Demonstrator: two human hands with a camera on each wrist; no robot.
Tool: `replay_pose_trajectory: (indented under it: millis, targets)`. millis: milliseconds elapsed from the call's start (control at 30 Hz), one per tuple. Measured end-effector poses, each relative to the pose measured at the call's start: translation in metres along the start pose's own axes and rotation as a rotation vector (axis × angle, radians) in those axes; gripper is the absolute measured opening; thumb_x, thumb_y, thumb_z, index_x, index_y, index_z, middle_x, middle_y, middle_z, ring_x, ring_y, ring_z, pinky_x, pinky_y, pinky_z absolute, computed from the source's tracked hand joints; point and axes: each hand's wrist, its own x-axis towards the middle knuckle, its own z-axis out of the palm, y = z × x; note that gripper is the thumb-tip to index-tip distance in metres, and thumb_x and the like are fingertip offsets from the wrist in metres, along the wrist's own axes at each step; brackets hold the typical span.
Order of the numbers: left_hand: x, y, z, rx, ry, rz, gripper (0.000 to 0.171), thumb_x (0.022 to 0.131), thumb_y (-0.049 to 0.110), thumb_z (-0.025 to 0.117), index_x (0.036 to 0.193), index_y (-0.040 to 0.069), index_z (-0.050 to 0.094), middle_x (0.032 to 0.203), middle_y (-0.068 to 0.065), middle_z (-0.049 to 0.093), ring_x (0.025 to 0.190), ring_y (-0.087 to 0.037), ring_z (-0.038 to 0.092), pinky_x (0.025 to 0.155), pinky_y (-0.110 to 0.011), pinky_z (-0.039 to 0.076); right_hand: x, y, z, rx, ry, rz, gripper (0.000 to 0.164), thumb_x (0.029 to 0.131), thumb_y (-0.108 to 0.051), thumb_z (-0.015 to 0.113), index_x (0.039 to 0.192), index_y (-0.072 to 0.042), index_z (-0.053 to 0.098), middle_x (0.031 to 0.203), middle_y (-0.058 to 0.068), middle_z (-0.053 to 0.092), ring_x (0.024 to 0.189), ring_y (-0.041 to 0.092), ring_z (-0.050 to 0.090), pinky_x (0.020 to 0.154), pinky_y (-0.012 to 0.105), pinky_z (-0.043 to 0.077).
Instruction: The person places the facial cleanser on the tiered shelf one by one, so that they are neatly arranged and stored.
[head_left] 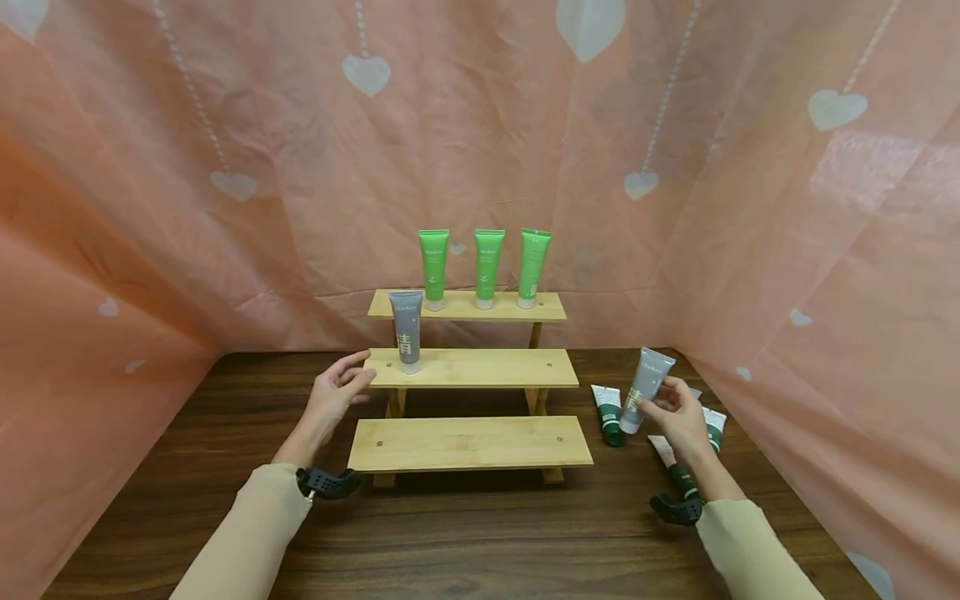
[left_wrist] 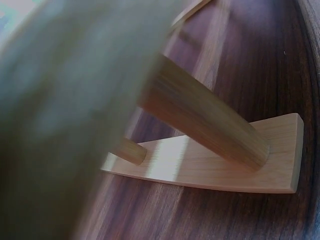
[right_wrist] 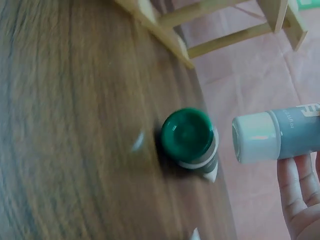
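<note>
My right hand (head_left: 678, 421) grips a grey squeeze tube (head_left: 647, 390) with a white cap, held tilted above the table at the right. In the right wrist view the cap of this tube (right_wrist: 257, 137) points left, with fingers (right_wrist: 295, 185) beneath its body. My left hand (head_left: 339, 396) is at the left end of the middle shelf (head_left: 480, 368), fingers relaxed and fingertips right at the board's edge. Another grey tube (head_left: 407, 332) stands upright on its cap on that shelf, near the left end. Sleeve cloth hides much of the left wrist view.
Three green tubes (head_left: 487, 268) stand on the top shelf (head_left: 457, 312). The lowest shelf (head_left: 471, 443) is bare wood. Several dark-green-capped tubes, one beside the stand (head_left: 608, 414), lie on the table (head_left: 480, 533) around my right hand. Pink curtain (head_left: 300, 208) encloses the back and sides.
</note>
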Motion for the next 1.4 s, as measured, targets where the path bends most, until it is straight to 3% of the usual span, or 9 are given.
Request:
replay_pose_trajectory:
  millis: [133, 233, 500, 767, 933, 1100, 1400]
  targets:
    - [0.0, 0.001, -0.001, 0.021, -0.005, 0.009, 0.054, 0.088, 0.031, 0.065, 0.136, 0.013, 0.048, 0.102, -0.005, 0.063, 0.092, -0.013, 0.059, 0.084, -0.047, 0.049, 0.0, -0.008, 0.007, 0.114, 0.004, -0.028, 0.038, 0.084, -0.004, 0.068, 0.116, -0.005, 0.047, 0.098, -0.002, 0.053, 0.083, 0.002, 0.058, 0.069, 0.016, 0.049]
    - [-0.002, 0.005, 0.0, 0.027, -0.008, 0.008, 0.054, 0.088, 0.032, 0.065, 0.136, 0.013, 0.048, 0.103, -0.008, 0.062, 0.092, -0.014, 0.059, 0.084, -0.046, 0.05, -0.001, -0.016, 0.011, 0.139, -0.013, -0.048, 0.037, 0.085, -0.006, 0.067, 0.116, -0.009, 0.048, 0.1, -0.002, 0.053, 0.088, 0.005, 0.057, 0.071, 0.016, 0.048]
    - [-0.002, 0.002, 0.0, 0.02, -0.002, -0.009, 0.052, 0.089, 0.028, 0.065, 0.136, 0.013, 0.048, 0.101, -0.008, 0.062, 0.091, -0.014, 0.059, 0.086, -0.05, 0.047, -0.005, -0.04, 0.021, 0.196, -0.053, -0.144, 0.035, 0.086, -0.004, 0.065, 0.116, -0.008, 0.048, 0.104, 0.0, 0.053, 0.092, 0.014, 0.053, 0.074, 0.018, 0.047]
    - [-0.015, 0.025, 0.005, -0.008, -0.021, -0.011, 0.05, 0.092, 0.016, 0.061, 0.137, 0.005, 0.044, 0.1, -0.011, 0.061, 0.09, -0.012, 0.058, 0.088, -0.055, 0.044, -0.005, -0.058, 0.031, 0.245, -0.095, -0.219, 0.033, 0.086, -0.001, 0.064, 0.114, -0.007, 0.047, 0.105, 0.003, 0.054, 0.092, 0.014, 0.052, 0.074, 0.02, 0.048]
    - [-0.019, 0.031, 0.007, -0.004, -0.02, -0.019, 0.05, 0.092, 0.016, 0.06, 0.138, 0.004, 0.042, 0.101, -0.009, 0.061, 0.092, -0.012, 0.056, 0.09, -0.054, 0.043, -0.003, -0.067, 0.041, 0.28, -0.124, -0.255, 0.036, 0.087, 0.001, 0.063, 0.117, -0.005, 0.046, 0.105, 0.004, 0.054, 0.091, 0.014, 0.052, 0.074, 0.021, 0.049]
    - [-0.017, 0.026, 0.005, -0.009, -0.018, -0.029, 0.051, 0.092, 0.017, 0.06, 0.139, 0.005, 0.042, 0.103, -0.01, 0.061, 0.092, -0.011, 0.057, 0.09, -0.054, 0.043, -0.002, -0.075, 0.052, 0.317, -0.158, -0.261, 0.038, 0.088, 0.0, 0.062, 0.122, -0.004, 0.045, 0.108, 0.008, 0.052, 0.094, 0.016, 0.054, 0.075, 0.025, 0.052]
    - [-0.003, 0.002, 0.001, 0.021, -0.004, -0.021, 0.055, 0.088, 0.032, 0.064, 0.137, 0.015, 0.046, 0.109, -0.01, 0.06, 0.096, -0.014, 0.057, 0.086, -0.046, 0.048, 0.002, -0.09, 0.076, 0.367, -0.228, -0.288, 0.035, 0.088, 0.001, 0.06, 0.121, -0.006, 0.048, 0.106, 0.006, 0.055, 0.093, 0.016, 0.055, 0.073, 0.026, 0.052]
